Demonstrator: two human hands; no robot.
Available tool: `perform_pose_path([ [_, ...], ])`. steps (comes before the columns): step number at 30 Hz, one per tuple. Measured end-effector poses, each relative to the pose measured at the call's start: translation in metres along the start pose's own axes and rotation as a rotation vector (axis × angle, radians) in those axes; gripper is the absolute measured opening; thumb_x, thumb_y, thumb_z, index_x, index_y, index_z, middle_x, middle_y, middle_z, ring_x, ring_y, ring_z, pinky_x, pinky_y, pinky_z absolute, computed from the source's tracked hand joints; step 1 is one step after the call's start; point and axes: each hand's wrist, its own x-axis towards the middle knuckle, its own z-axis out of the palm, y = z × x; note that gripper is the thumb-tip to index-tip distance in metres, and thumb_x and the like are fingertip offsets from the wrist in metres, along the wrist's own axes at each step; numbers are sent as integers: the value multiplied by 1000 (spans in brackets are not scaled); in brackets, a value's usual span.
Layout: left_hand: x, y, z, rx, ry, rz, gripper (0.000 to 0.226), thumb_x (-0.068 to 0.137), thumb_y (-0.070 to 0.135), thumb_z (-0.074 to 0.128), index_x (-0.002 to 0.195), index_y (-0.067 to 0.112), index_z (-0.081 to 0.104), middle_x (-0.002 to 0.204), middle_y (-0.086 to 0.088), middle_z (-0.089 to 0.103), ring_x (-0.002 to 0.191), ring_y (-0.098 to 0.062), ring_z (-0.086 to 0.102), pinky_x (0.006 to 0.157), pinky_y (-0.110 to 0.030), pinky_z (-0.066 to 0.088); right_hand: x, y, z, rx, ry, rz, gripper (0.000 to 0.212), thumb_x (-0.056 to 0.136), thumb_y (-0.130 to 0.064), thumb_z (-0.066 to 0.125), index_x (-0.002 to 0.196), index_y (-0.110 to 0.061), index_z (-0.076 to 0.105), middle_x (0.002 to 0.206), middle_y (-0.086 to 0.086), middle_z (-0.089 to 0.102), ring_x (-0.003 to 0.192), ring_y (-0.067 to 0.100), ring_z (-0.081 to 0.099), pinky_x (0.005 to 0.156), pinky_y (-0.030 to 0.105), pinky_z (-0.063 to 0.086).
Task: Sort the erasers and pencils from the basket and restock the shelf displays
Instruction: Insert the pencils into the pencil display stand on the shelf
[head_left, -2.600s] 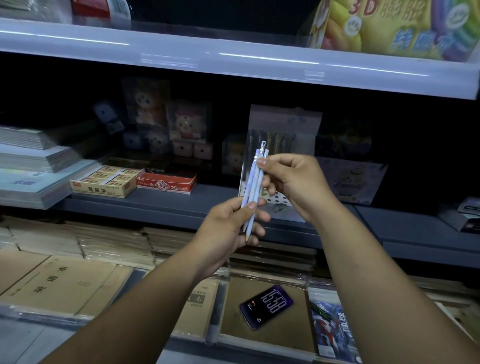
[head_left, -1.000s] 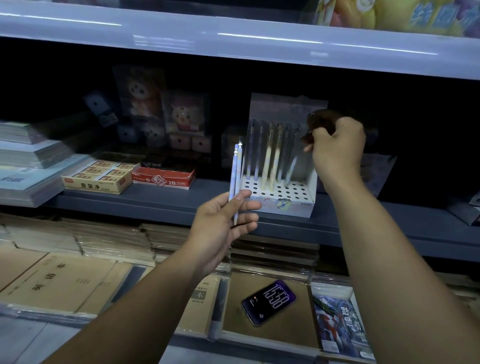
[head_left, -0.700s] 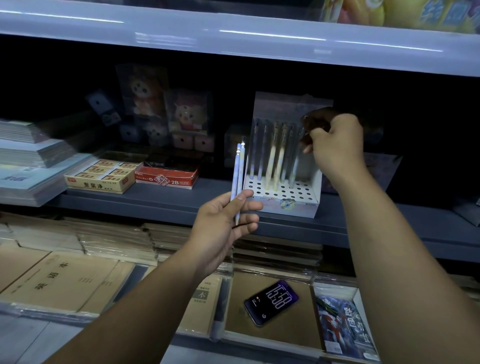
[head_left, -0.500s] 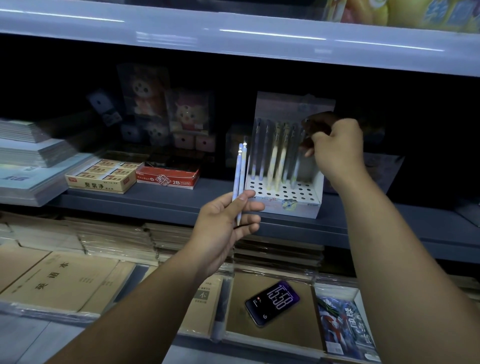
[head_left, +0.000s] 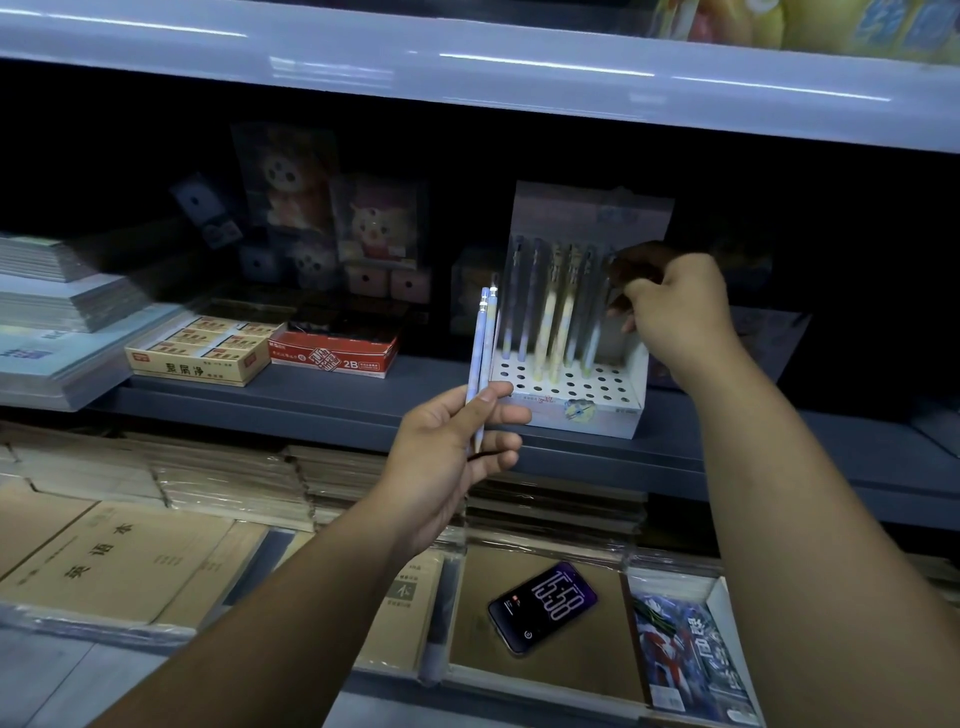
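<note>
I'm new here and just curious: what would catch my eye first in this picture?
The left hand holds two pale pencils upright at centre, while the right hand pinches a pencil standing in the white display stand on the grey shelf. Below, a phone showing 15:58 lies on brown notebooks.

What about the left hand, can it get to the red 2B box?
Probably yes: the red 2B box sits on the shelf with nothing in front. But the left hand grips two pencils, so grabbing looks awkward.
</note>
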Motion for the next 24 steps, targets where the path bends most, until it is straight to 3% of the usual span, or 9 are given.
perform_pose_path([
  [4, 0, -1, 0, 0, -5, -2, 27, 102, 20, 55, 121, 5, 66, 98, -14, 76, 72, -16, 66, 68, -27, 60, -3, -1, -1, 15, -17, -9, 22, 98, -1, 50, 99, 10, 69, 78, 25, 71, 48, 17, 54, 51, 27, 42],
  [8, 1, -1, 0, 3, -6, -3, 28, 102, 20, 55, 123, 5, 66, 99, -14, 76, 72, -16, 66, 68, -27, 59, -3, 0, 0, 46, 52, -47, 14, 90, -7, 64, 78, -4, 71, 70, 19, 71, 49, 18, 57, 55, 35, 49],
  [12, 1, -1, -1, 8, -12, -2, 27, 103, 19, 54, 123, 5, 66, 100, -14, 76, 72, -16, 66, 67, -27, 59, -5, 0, 1, 103, 76, -42, 26, 89, 2, 58, 76, -18, 70, 68, 13, 70, 47, 9, 57, 52, 26, 45],
  [15, 1, -1, 0, 14, -18, 0, 27, 103, 19, 54, 123, 5, 66, 100, -14, 76, 72, -16, 66, 67, -28, 59, -7, -1, 1, 144, 93, -43, 35, 88, 6, 56, 74, -24, 68, 67, 8, 68, 47, 6, 60, 55, 27, 50],
  [20, 1, -1, -1, 22, -25, 8, 28, 102, 20, 55, 123, 6, 66, 102, -15, 76, 72, -16, 66, 69, -28, 59, -6, 0, 3, 159, 120, -39, 23, 87, 0, 63, 78, -20, 72, 64, 6, 68, 51, 12, 63, 57, 29, 51],
  [22, 1, -1, -1, 25, -31, 11, 28, 102, 21, 55, 123, 6, 66, 104, -15, 76, 72, -16, 66, 70, -29, 59, -8, 0, 3, 148, 156, -60, 2, 87, -10, 70, 88, -11, 71, 66, 3, 67, 57, 11, 62, 58, 23, 48],
  [24, 1, -1, -1, 25, -34, 15, 28, 102, 21, 55, 123, 6, 66, 104, -15, 76, 72, -16, 66, 70, -29, 59, -10, -1, 4, 115, 230, -120, 11, 87, -19, 75, 93, -12, 68, 72, -4, 63, 64, 4, 58, 57, 11, 43],
])
